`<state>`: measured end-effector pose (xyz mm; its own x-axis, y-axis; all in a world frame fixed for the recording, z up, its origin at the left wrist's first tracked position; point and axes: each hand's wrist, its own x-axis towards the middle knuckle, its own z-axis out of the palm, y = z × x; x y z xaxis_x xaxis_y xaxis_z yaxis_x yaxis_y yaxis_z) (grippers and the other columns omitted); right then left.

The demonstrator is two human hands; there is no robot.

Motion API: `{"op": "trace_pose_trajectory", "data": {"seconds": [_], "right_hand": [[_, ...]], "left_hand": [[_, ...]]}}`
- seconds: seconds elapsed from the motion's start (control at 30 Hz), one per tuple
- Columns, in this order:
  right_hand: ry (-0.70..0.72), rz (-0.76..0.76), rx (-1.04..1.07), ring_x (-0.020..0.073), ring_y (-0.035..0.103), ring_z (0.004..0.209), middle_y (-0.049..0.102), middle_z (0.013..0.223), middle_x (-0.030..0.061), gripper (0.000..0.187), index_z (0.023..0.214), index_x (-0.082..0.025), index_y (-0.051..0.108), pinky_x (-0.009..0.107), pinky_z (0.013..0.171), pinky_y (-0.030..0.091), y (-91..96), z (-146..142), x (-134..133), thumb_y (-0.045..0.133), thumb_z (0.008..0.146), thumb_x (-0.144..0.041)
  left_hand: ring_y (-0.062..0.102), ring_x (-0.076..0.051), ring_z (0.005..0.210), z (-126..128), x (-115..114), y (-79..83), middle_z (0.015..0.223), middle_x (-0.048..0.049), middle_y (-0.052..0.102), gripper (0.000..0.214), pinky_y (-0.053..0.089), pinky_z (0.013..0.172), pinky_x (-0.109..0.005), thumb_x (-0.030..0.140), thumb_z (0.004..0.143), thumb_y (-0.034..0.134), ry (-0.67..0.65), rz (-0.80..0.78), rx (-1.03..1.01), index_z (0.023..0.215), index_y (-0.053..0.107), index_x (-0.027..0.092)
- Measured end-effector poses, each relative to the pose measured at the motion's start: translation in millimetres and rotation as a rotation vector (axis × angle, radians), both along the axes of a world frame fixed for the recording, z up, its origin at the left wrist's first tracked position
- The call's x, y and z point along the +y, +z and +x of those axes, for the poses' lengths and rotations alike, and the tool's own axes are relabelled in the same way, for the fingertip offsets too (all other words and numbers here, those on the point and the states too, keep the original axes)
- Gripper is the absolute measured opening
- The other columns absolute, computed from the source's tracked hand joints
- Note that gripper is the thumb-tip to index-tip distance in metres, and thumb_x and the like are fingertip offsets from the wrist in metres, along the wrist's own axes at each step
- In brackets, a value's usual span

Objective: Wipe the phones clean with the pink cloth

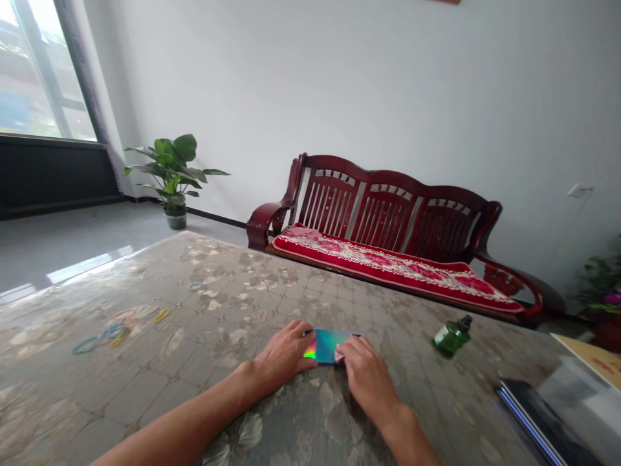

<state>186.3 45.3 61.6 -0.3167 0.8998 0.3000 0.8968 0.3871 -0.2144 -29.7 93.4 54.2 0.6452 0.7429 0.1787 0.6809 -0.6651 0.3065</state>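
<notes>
At lower centre, an iridescent slab [325,346] is gripped between thumb and fingers of the left hand [285,349]; at its right end, a pink scrap [338,355] is pinched by the right hand [365,370].

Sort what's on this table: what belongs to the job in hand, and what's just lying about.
In the job:
shiny rainbow slab, held by the left hand
small pink piece, in the right hand; too small to identify

Apparently just lying about:
coloured loops
green bottle
dark flat stack
yellowish flat thing at the right edge
</notes>
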Motion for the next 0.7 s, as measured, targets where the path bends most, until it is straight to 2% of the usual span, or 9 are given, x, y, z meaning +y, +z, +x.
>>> {"op": "trace_pose_trajectory", "data": {"seconds": [0.27,0.37,0.53,0.7], "right_hand": [[-0.197,-0.038,-0.072,0.02,0.057,0.089,0.065,0.087,0.0044,0.032,0.08,-0.02,0.066,0.028,0.077,0.038,2.8,16,0,0.044,0.087,0.001],[-0.17,-0.03,-0.054,0.0197,0.057,0.091,0.065,0.089,0.004,0.031,0.083,-0.02,0.067,0.028,0.079,0.038,0.2,7,-1,0.044,0.089,0.0],[-0.029,-0.01,0.024,0.0182,0.056,0.092,0.066,0.091,0.0014,0.028,0.087,-0.022,0.067,0.027,0.081,0.039,-5.6,-9,3,0.046,0.093,-0.005],[-0.116,0.027,0.043,0.0189,0.056,0.091,0.066,0.092,0.0026,0.025,0.087,-0.021,0.067,0.028,0.08,0.04,-12.4,3,12,0.048,0.092,-0.005]], "left_hand": [[0.057,-0.026,0.11,2,-4,-0.2,0.118,-0.0084,0.064,0.033,0.045,0.099,-0.035,0.036,0.087,0.071,0.012,0.013,0.015,0.113,0.065,0.017],[0.058,-0.026,0.11,3,-4,-0.5,0.118,-0.0081,0.065,0.032,0.045,0.1,-0.035,0.035,0.086,0.072,0.014,-0.006,0.009,0.112,0.066,0.017],[0.058,-0.026,0.111,5,-5,2.4,0.117,-0.0085,0.065,0.03,0.045,0.1,-0.035,0.034,0.087,0.071,0.014,-0.025,0.03,0.111,0.066,0.016],[0.058,-0.027,0.115,6,-8,1.9,0.12,-0.0092,0.065,0.028,0.045,0.102,-0.036,0.031,0.089,0.069,0.021,-0.043,0.053,0.112,0.066,0.016]]}}
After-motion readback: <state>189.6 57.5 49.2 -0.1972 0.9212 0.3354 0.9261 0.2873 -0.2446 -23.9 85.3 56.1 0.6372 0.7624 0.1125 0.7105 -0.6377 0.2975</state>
